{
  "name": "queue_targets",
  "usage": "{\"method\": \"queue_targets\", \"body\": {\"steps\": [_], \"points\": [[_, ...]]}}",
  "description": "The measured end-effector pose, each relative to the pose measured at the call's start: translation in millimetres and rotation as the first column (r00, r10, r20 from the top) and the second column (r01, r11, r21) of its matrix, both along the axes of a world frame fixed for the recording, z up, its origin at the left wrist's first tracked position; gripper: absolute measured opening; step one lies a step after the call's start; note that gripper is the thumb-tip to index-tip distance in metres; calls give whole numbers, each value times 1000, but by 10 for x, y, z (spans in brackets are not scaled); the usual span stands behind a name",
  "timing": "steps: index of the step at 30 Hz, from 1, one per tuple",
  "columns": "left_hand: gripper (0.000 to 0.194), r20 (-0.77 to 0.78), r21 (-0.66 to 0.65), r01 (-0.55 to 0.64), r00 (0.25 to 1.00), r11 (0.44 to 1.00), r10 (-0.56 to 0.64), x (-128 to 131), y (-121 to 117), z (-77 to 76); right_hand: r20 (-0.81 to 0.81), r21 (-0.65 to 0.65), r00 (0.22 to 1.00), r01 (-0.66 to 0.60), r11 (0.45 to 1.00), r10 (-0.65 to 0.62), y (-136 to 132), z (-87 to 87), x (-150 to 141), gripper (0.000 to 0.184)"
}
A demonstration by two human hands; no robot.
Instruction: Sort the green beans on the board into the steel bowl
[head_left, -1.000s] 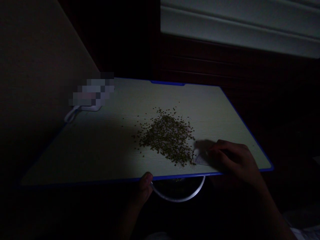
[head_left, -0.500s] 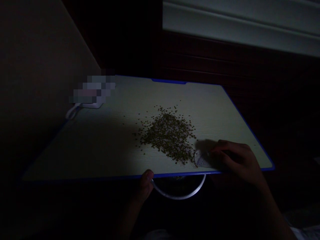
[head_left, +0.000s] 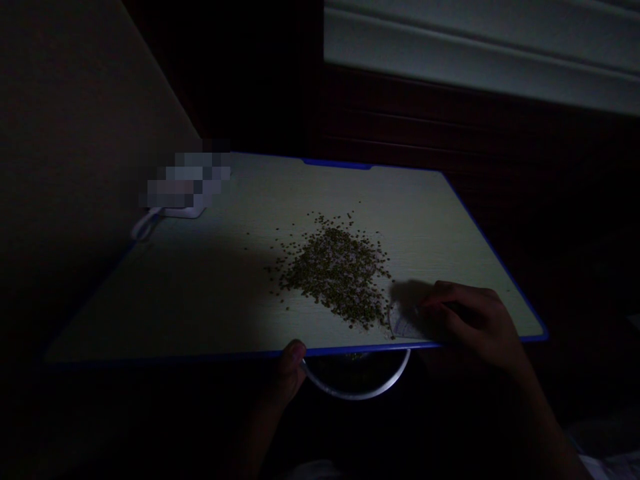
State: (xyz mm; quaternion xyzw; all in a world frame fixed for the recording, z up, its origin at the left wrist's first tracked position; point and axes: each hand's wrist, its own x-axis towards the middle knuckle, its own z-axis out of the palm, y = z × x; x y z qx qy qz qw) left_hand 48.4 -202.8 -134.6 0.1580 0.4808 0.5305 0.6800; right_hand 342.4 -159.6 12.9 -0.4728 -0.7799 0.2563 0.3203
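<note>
A loose heap of small dark-green beans or seeds [head_left: 333, 267] lies on the pale folding table [head_left: 410, 220] with blue edging. My right hand [head_left: 473, 317] pinches a clear plastic protractor [head_left: 404, 321] with printed markings, tilted low at the heap's right end by the near edge. Below that edge, a bowl with a shiny metal rim [head_left: 357, 398] is partly hidden under the tabletop. My left hand [head_left: 290, 370] grips the bowl's left side, its thumb up by the table edge; its other fingers are hidden. A few seeds show dimly inside the bowl.
A white object with a strap [head_left: 145, 227], mostly pixelated, rests at the table's far left corner. A wall [head_left: 75, 133] rises on the left. Dark reddish furniture [head_left: 400, 127] stands behind the table, under a pale ledge [head_left: 475, 60]. The light is very dim.
</note>
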Motion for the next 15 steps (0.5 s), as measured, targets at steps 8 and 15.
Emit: {"method": "queue_targets", "body": {"steps": [8,15], "points": [[37,74,-27,65,995,998,-63,-25,-10,-2,6,13,999,-40,999,40,10,12,4,12],[36,81,-16,89,993,996,-87,-16,0,-6,25,30,998,-54,998,53,4,10,0,12]]}}
